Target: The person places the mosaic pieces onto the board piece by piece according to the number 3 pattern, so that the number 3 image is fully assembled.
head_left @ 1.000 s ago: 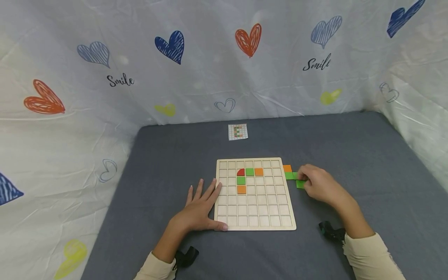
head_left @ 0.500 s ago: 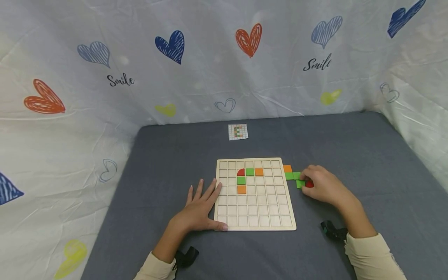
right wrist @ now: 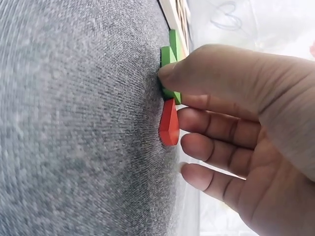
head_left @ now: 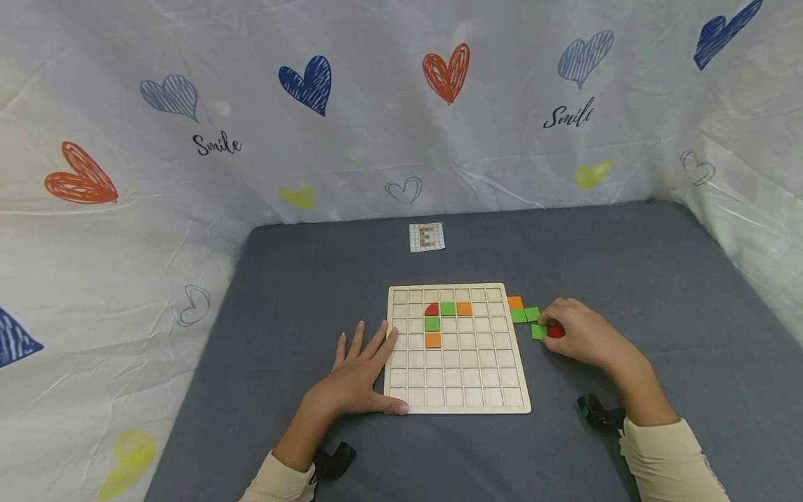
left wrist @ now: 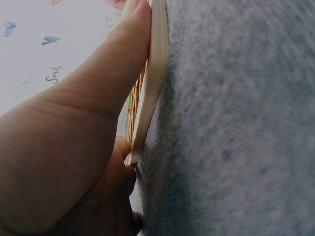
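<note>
The wooden grid board [head_left: 472, 376] lies flat, with a red quarter-round tile [head_left: 432, 309], two green tiles and two orange tiles in its cells. My left hand [head_left: 351, 383] rests at its left side, fingers spread and straight, thumb on the near left corner. To the right of the board, my right hand [head_left: 580, 335] pinches a green square tile [head_left: 539, 332] between thumb and forefinger, low at the cloth. Next to that tile lies a red piece [right wrist: 169, 123] with a curved edge, partly covered by the hand in the head view. Another green tile [head_left: 532, 314] touches the fingertips' side.
Against the board's right edge lie an orange tile [head_left: 515, 302] and a green tile [head_left: 518, 316]. A small pattern card [head_left: 426, 237] sits behind the board on the grey cloth [head_left: 301, 293]. A white curtain [head_left: 364, 139] with printed hearts hangs behind.
My right hand has shifted slightly right, and its fingers have parted to show the red piece. The upper green tile has turned a little. The left hand stays put.
</note>
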The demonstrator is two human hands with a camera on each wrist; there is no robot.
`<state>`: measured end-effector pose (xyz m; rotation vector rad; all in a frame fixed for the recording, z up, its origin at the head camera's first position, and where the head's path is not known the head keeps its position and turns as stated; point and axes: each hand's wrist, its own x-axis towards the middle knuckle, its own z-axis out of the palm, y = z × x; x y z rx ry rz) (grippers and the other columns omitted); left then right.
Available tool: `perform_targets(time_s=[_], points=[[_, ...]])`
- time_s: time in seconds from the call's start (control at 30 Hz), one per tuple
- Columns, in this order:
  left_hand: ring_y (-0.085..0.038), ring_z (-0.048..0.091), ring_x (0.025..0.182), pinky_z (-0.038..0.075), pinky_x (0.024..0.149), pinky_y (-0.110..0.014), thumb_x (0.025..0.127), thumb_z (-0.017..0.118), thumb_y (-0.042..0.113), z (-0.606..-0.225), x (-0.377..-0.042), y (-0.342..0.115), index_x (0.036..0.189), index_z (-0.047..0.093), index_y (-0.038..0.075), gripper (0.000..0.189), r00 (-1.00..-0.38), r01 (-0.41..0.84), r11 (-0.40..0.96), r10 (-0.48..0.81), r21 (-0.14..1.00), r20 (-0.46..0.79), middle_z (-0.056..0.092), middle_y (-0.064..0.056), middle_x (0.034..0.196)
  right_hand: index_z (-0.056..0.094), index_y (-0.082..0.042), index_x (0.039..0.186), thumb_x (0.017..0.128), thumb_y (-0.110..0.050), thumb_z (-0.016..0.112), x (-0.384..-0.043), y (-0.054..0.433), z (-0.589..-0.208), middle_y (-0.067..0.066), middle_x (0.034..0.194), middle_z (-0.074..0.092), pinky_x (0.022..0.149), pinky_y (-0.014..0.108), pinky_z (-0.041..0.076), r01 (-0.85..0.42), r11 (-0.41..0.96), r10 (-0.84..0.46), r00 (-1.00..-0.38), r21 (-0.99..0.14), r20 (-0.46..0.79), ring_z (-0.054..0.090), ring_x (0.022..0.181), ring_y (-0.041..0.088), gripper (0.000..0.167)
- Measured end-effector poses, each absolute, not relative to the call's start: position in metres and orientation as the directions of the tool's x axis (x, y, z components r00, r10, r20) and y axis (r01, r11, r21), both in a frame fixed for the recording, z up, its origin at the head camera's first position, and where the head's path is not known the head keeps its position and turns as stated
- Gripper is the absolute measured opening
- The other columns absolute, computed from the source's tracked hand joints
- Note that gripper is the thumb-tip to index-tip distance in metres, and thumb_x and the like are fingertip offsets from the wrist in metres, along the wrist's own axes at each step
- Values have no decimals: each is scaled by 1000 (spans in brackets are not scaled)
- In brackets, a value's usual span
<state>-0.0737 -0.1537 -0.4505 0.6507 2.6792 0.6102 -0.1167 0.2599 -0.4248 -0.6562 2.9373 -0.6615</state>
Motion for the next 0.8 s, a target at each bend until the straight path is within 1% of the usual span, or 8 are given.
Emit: perform_targets(time_s=[0.13, 0.27, 0.37, 0.43, 0.6, 0.67, 0.8], points=[[-42, -13, 149, -10, 112, -65, 70, 77, 73, -444, -73, -152, 163, 15, 15, 126, -843, 358, 807, 495, 470, -209, 4, -7, 168, 72, -2, 94, 78, -4, 78, -116, 259, -425, 4, 93, 64, 73, 43, 49, -404, 812, -426, -904, -421, 45, 55, 86, 24, 18], [-40, -13, 150, -10, 113, -65, 70, 77, 73, -441, -73, -151, 163, 13, 17, 126, -843, 344, 820, 484, 458, -233, 3, -5, 168, 71, -3, 94, 78, -6, 79, -116, 257, -425, 5, 94, 65, 76, 45, 50, -416, 811, -436, -899, -412, 50, 57, 88, 25, 18], [-39, -14, 150, -10, 113, -64, 69, 77, 74, -441, -73, -151, 163, 13, 18, 126, -843, 340, 824, 481, 453, -242, 2, -4, 168, 71, -3, 93, 78, -6, 79, -116, 254, -425, 4, 92, 65, 76, 45, 50, -432, 801, -449, -891, -415, 62, 57, 86, 24, 18], [-40, -13, 150, -10, 113, -65, 69, 78, 73, -441, -73, -151, 163, 15, 17, 126, -843, 345, 818, 485, 460, -232, 4, -5, 168, 71, -3, 93, 77, -6, 80, -115, 252, -424, 2, 90, 64, 74, 44, 49, -448, 788, -463, -883, -422, 74, 56, 83, 22, 18], [-39, -14, 150, -11, 113, -64, 69, 76, 75, -448, -74, -153, 163, 12, 18, 128, -845, 353, 812, 490, 466, -215, 2, -4, 168, 71, -4, 93, 79, -5, 79, -114, 245, -422, -2, 84, 59, 67, 36, 45, -469, 766, -491, -868, -439, 71, 50, 77, 16, 17], [-38, -14, 150, -12, 113, -64, 69, 75, 76, -449, -74, -153, 163, 12, 19, 128, -845, 355, 812, 491, 463, -214, 1, -3, 168, 71, -5, 93, 79, -4, 78, -114, 242, -421, -3, 83, 58, 66, 35, 44, -473, 763, -499, -864, -441, 64, 50, 77, 15, 16], [-40, -13, 150, -10, 113, -65, 69, 77, 74, -445, -74, -152, 163, 14, 18, 127, -844, 352, 815, 489, 460, -220, 3, -4, 168, 71, -7, 92, 78, -4, 78, -115, 237, -421, -3, 85, 60, 69, 37, 46, -486, 755, -516, -855, -441, 59, 52, 80, 17, 15]])
